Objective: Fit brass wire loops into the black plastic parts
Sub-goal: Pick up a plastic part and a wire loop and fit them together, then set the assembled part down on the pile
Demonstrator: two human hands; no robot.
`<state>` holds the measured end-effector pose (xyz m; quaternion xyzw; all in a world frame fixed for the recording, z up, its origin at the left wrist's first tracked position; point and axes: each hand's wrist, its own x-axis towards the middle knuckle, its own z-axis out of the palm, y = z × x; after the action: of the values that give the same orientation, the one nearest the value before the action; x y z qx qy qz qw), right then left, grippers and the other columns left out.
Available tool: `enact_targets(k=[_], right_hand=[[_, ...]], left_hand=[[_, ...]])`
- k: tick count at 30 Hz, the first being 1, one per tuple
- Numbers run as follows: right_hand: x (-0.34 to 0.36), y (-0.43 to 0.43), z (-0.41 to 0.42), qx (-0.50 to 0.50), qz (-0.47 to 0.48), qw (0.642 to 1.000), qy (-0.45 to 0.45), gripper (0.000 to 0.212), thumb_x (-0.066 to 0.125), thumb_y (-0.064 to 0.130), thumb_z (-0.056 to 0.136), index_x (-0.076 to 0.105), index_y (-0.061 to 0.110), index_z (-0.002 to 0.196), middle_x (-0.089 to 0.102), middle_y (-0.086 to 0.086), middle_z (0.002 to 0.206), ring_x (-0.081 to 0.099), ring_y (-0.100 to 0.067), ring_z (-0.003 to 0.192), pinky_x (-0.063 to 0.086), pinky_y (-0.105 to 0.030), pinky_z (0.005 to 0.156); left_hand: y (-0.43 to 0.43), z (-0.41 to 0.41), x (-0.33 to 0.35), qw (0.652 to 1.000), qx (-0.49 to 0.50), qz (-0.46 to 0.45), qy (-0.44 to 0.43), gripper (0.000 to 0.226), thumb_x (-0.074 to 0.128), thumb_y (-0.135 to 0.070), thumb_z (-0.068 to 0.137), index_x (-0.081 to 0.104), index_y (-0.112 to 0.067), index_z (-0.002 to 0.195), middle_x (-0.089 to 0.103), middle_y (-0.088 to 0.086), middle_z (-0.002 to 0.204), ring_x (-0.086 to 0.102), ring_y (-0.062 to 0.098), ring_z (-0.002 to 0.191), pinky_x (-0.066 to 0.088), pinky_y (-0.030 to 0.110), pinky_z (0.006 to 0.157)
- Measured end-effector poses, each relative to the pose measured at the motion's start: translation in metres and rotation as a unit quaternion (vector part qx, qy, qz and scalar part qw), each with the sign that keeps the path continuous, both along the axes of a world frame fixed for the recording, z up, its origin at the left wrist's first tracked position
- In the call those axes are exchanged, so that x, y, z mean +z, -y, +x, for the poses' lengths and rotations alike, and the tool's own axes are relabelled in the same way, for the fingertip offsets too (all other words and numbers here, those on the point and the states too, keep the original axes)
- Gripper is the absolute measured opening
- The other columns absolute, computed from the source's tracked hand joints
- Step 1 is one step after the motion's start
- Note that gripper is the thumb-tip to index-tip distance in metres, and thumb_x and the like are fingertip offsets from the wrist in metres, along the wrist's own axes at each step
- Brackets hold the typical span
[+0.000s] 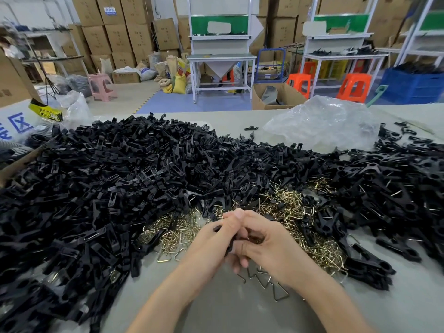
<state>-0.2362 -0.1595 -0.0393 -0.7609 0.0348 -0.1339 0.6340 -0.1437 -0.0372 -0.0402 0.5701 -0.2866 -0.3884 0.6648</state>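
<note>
Fingers (pixel 240 248) of the left hand (pixel 209 241) and right hand (pixel 269 243) curl together, pinching one black plastic part (pixel 230 246); beyond them lie brass wire loops (pixel 286 207) and loose black plastic parts (pixel 120 176), too many to count.

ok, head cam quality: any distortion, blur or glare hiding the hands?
Head view: wide-angle bowing tilts the racks at the edges; soft even light, mild sheen on the plastic bag; left hand and right hand sharp, though they hide most of the black part they grip.
</note>
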Motion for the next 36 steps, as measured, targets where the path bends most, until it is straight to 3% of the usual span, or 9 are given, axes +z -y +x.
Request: enact_targets(k=[3,8,15,22,24,27,30,32,36], right_hand=[[0.002,0.002,-0.002,0.029,0.004,0.999,-0.013,0.048,0.076,0.007,0.089,0.066,0.038,0.124,0.072,0.0,0.089,0.073,-0.021,0.072,0.058,-0.025,0.079],[0.002,0.005,0.0,0.023,-0.056,0.998,-0.027,0.057,0.086,0.035,0.076,0.061,0.056,0.123,0.067,0.02,0.127,0.062,0.0,0.119,0.042,-0.01,0.1],[-0.002,0.006,0.001,0.008,-0.046,0.999,-0.021,0.059,0.086,0.043,0.072,0.063,0.047,0.126,0.066,0.015,0.131,0.064,-0.006,0.119,0.046,-0.019,0.105],[-0.001,0.005,0.001,0.008,-0.05,0.998,-0.025,0.052,0.088,0.03,0.076,0.067,0.044,0.121,0.065,0.007,0.128,0.066,-0.012,0.115,0.051,-0.025,0.1],[0.0,0.004,0.0,0.007,-0.041,0.999,-0.028,0.051,0.088,0.026,0.076,0.068,0.038,0.121,0.065,0.005,0.125,0.07,-0.017,0.103,0.055,-0.032,0.097],[0.003,0.006,-0.003,-0.002,0.008,1.0,-0.02,0.047,0.085,0.031,0.078,0.067,0.033,0.121,0.066,0.002,0.127,0.073,-0.022,0.081,0.058,-0.038,0.092],[0.012,0.019,-0.003,-0.105,0.013,0.994,0.006,0.046,0.075,0.049,0.077,0.068,0.027,0.118,0.07,0.009,0.125,0.071,-0.008,0.103,0.058,-0.027,0.089],[0.026,0.042,-0.004,-0.177,0.192,0.962,0.075,0.052,0.072,0.055,0.074,0.07,0.02,0.113,0.073,-0.001,0.121,0.072,-0.014,0.105,0.06,-0.032,0.089],[0.072,0.1,-0.016,-0.164,0.488,0.797,0.314,0.087,0.06,0.071,0.077,0.046,0.012,0.139,0.067,-0.011,0.132,0.067,-0.023,0.12,0.057,-0.038,0.094]], left_hand=[[0.0,0.001,-0.001,1.0,0.008,0.01,0.018,0.051,0.062,-0.069,0.076,0.06,-0.019,0.07,0.055,0.006,0.06,0.055,0.021,0.051,0.042,0.026,0.045],[0.001,0.005,-0.005,0.999,0.039,0.028,0.022,0.044,0.067,-0.065,0.071,0.06,-0.024,0.059,0.044,0.006,0.056,0.036,0.013,0.041,0.03,0.019,0.037],[0.001,0.006,-0.007,1.0,0.011,0.007,0.003,0.034,0.065,-0.055,0.084,0.07,-0.028,0.063,0.042,0.0,0.05,0.035,0.009,0.039,0.029,0.018,0.036],[0.0,0.007,-0.008,1.0,0.0,-0.012,-0.001,0.049,0.071,-0.064,0.075,0.057,-0.018,0.063,0.039,0.003,0.056,0.034,0.012,0.04,0.03,0.019,0.039],[0.0,0.007,-0.008,0.999,-0.029,-0.035,0.003,0.053,0.071,-0.067,0.077,0.063,-0.015,0.074,0.044,-0.001,0.058,0.038,0.012,0.043,0.033,0.022,0.041],[0.001,0.008,-0.006,0.997,-0.056,-0.044,-0.012,0.074,0.07,-0.075,0.072,0.066,-0.014,0.112,0.062,0.003,0.073,0.054,0.015,0.053,0.044,0.025,0.048],[0.004,0.009,-0.006,0.996,-0.055,-0.049,-0.043,0.095,0.071,-0.078,0.065,0.052,-0.015,0.133,0.069,0.009,0.085,0.062,0.017,0.063,0.05,0.028,0.052],[0.004,0.01,-0.008,0.996,-0.04,-0.049,-0.066,0.094,0.066,-0.076,0.068,0.048,-0.014,0.136,0.07,0.013,0.087,0.062,0.019,0.065,0.052,0.029,0.054],[0.005,0.01,-0.014,0.994,-0.032,-0.061,-0.084,0.075,0.056,-0.067,0.08,0.056,-0.011,0.13,0.068,0.014,0.089,0.063,0.02,0.069,0.053,0.032,0.058]])
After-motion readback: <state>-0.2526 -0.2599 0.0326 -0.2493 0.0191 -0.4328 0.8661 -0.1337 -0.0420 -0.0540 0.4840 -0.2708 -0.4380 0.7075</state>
